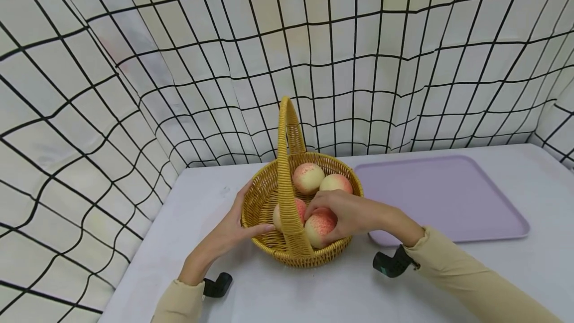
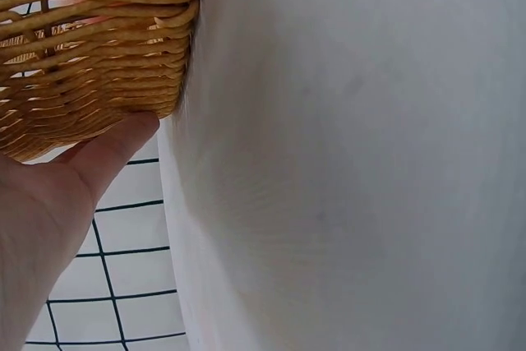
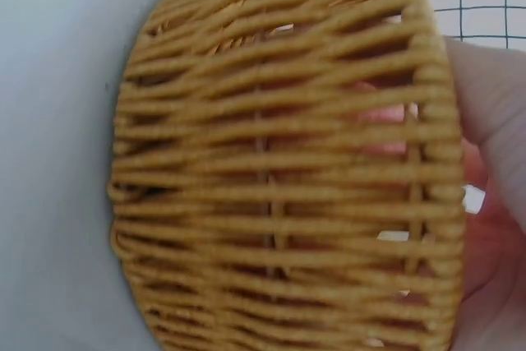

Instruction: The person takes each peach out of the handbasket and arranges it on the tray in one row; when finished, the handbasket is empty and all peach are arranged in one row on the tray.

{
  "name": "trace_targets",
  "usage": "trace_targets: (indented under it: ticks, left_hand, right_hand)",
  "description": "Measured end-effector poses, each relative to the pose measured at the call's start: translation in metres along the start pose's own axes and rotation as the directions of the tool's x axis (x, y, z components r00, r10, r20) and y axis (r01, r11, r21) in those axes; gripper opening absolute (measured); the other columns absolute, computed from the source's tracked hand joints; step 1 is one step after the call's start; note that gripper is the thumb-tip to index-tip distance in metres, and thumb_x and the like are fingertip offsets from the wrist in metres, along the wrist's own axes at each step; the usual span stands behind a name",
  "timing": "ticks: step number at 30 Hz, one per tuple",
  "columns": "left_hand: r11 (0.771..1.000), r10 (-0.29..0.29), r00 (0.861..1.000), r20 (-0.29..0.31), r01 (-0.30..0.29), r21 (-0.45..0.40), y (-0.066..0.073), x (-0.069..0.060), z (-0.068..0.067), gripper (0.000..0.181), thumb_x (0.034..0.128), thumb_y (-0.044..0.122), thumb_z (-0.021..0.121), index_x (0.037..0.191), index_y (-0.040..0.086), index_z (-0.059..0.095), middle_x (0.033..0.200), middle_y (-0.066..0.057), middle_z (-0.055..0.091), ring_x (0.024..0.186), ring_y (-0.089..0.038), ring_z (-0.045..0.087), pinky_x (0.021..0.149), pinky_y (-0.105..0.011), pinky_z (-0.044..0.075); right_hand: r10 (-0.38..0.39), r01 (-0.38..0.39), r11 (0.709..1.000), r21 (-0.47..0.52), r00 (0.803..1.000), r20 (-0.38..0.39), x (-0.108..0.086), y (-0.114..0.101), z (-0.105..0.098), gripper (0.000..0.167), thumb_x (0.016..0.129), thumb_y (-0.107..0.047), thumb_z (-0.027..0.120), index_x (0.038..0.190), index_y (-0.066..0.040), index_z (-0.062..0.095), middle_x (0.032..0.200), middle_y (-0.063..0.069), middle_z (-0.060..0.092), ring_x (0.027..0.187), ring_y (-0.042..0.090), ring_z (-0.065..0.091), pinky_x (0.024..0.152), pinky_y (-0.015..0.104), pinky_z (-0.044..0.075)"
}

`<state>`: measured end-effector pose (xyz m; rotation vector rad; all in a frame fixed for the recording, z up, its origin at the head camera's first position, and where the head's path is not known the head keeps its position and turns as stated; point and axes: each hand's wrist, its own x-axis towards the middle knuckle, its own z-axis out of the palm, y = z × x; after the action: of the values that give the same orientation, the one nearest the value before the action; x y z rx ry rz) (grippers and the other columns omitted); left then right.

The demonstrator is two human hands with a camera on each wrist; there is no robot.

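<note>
A yellow wicker basket (image 1: 296,260) with a tall handle stands on the white table, holding several peaches. Two peaches (image 1: 308,178) lie at its back, and one (image 1: 277,217) is partly hidden behind the handle. My right hand (image 1: 354,213) reaches over the front right rim and grips a red-and-cream peach (image 1: 319,227) inside. My left hand (image 1: 230,228) holds the basket's left side, thumb over the rim. In the left wrist view, fingers of my left hand (image 2: 57,195) lie against the basket's outer wall (image 2: 99,80). The basket wall (image 3: 279,162) partly hides my right hand (image 3: 497,170) in the right wrist view.
A flat purple tray (image 1: 439,198) lies on the table to the right of the basket, its left edge close behind the rim. Black netting (image 1: 332,64) over white sheeting rises behind and to the left of the table (image 1: 323,293).
</note>
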<state>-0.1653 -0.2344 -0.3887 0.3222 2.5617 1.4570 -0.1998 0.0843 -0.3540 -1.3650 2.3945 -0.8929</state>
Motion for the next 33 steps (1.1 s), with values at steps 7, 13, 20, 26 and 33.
trace_targets:
  ticks: [7, 13, 20, 26, 33]
  left_hand:
    - [1.000, -0.004, 1.000, -0.007, 0.004, 0.003, 0.000, 0.000, 0.000, 0.117, 0.0877, 0.041, 0.084, 0.169, 0.026, 0.001, 0.175, -0.013, 0.008, 0.159, -0.042, 0.012, 0.123, -0.065, 0.015]
    - [1.000, -0.016, 1.000, -0.006, 0.016, 0.002, 0.000, 0.001, 0.001, 0.117, 0.0876, 0.042, 0.084, 0.169, 0.027, 0.001, 0.175, -0.013, 0.006, 0.159, -0.041, 0.010, 0.123, -0.065, 0.013]
    - [1.000, -0.013, 1.000, -0.010, 0.013, -0.005, 0.000, 0.000, 0.000, 0.116, 0.0877, 0.041, 0.084, 0.169, 0.027, 0.002, 0.174, -0.013, 0.009, 0.159, -0.042, 0.013, 0.123, -0.067, 0.014]
    - [1.000, -0.010, 1.000, -0.007, 0.010, -0.014, 0.000, 0.001, 0.000, 0.115, 0.0883, 0.040, 0.084, 0.169, 0.029, 0.003, 0.174, -0.014, 0.009, 0.159, -0.042, 0.011, 0.123, -0.069, 0.011]
    - [1.000, -0.008, 1.000, -0.009, 0.008, -0.002, 0.001, 0.000, 0.000, 0.115, 0.0887, 0.039, 0.084, 0.169, 0.028, 0.002, 0.175, -0.013, 0.006, 0.159, -0.042, 0.008, 0.122, -0.070, 0.010]
  right_hand:
    - [0.027, -0.024, 0.999, 0.045, 0.997, -0.070, -0.001, -0.004, 0.004, 0.040, 0.081, -0.016, 0.092, 0.116, -0.015, 0.073, 0.118, -0.006, 0.069, 0.115, 0.012, 0.061, 0.100, 0.034, 0.053]
    - [0.036, -0.017, 0.993, 0.119, 0.987, -0.158, -0.007, -0.006, 0.003, 0.044, 0.077, -0.010, 0.090, 0.117, -0.019, 0.074, 0.118, -0.010, 0.069, 0.116, 0.014, 0.059, 0.096, 0.035, 0.055]
    - [0.079, -0.003, 0.964, 0.265, 0.958, -0.275, -0.023, -0.015, -0.022, 0.047, 0.077, -0.015, 0.093, 0.120, -0.020, 0.072, 0.121, -0.005, 0.067, 0.111, 0.023, 0.060, 0.088, 0.040, 0.059]
    - [0.086, 0.011, 0.960, 0.279, 0.939, -0.333, -0.047, -0.025, -0.059, 0.050, 0.080, -0.015, 0.092, 0.124, -0.020, 0.070, 0.127, -0.002, 0.065, 0.121, 0.022, 0.058, 0.095, 0.047, 0.057]
    - [0.114, -0.043, 0.982, 0.183, 0.908, -0.402, -0.078, -0.024, -0.093, 0.050, 0.081, -0.013, 0.092, 0.125, -0.023, 0.070, 0.127, -0.005, 0.066, 0.121, 0.015, 0.058, 0.093, 0.045, 0.058]
